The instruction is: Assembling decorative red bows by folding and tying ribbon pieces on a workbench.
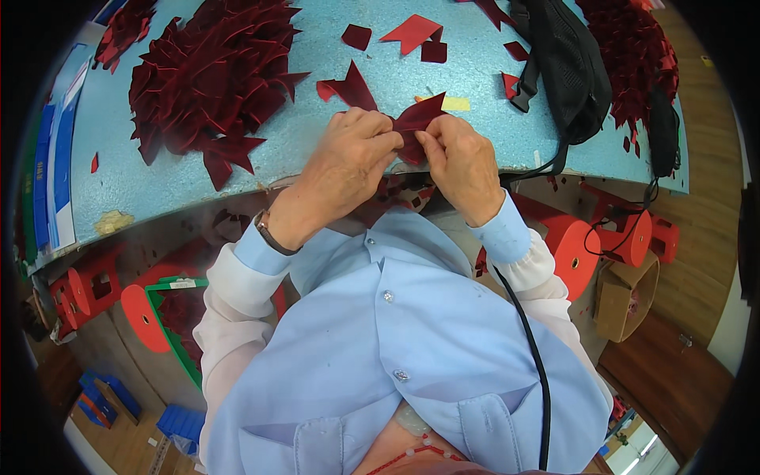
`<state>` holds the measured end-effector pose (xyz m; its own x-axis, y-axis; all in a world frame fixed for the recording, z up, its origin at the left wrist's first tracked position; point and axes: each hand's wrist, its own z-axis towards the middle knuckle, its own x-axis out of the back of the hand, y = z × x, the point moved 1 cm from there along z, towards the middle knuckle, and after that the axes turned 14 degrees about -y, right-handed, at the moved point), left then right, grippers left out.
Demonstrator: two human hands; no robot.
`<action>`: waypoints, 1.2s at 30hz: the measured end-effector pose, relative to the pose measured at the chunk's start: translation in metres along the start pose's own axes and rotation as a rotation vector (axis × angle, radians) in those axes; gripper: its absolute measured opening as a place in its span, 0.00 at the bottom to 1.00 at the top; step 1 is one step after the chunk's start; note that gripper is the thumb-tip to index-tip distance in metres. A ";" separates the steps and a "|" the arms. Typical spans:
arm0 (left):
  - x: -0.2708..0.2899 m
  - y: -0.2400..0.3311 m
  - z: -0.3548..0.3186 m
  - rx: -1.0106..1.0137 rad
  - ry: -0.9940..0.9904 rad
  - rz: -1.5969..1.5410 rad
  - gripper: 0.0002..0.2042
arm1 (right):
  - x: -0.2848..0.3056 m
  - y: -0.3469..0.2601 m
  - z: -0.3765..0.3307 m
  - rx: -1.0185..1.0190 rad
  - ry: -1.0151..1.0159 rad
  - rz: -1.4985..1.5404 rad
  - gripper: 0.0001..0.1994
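Both hands meet over the near edge of a pale blue table, on a dark red velvet ribbon bow (416,119) with pointed ends. My left hand (358,150), a watch on its wrist, has its fingers closed on the bow's left side. Thumb and forefinger of my right hand (461,158) pinch the bow's right side. The middle of the bow is partly hidden by the fingers. Just beyond my left hand lies a loose dark red ribbon piece (354,87) with a lighter red underside.
A big pile of dark red ribbon bows (214,75) covers the table's left; another pile (631,59) lies far right. A black bag (570,75) with a buckle rests between. Ribbon scraps (412,33) are scattered beyond my hands. Red stools (566,241) and a cardboard box (625,297) stand below.
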<state>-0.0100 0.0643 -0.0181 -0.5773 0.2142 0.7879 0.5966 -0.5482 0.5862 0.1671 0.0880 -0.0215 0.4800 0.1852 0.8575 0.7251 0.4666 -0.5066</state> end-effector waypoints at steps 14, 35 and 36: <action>0.005 -0.007 0.009 -0.074 0.092 -0.027 0.11 | 0.026 -0.012 -0.004 0.309 0.110 0.400 0.04; 0.029 -0.010 0.015 0.068 0.059 -0.365 0.10 | 0.021 0.005 -0.020 0.278 -0.226 0.075 0.08; 0.036 -0.010 0.010 0.083 0.090 -0.477 0.09 | 0.032 0.005 -0.023 0.217 -0.195 0.149 0.09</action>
<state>-0.0310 0.0858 0.0059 -0.8404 0.3531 0.4112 0.2947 -0.3389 0.8935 0.1974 0.0763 0.0017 0.4538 0.4181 0.7870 0.5213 0.5917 -0.6149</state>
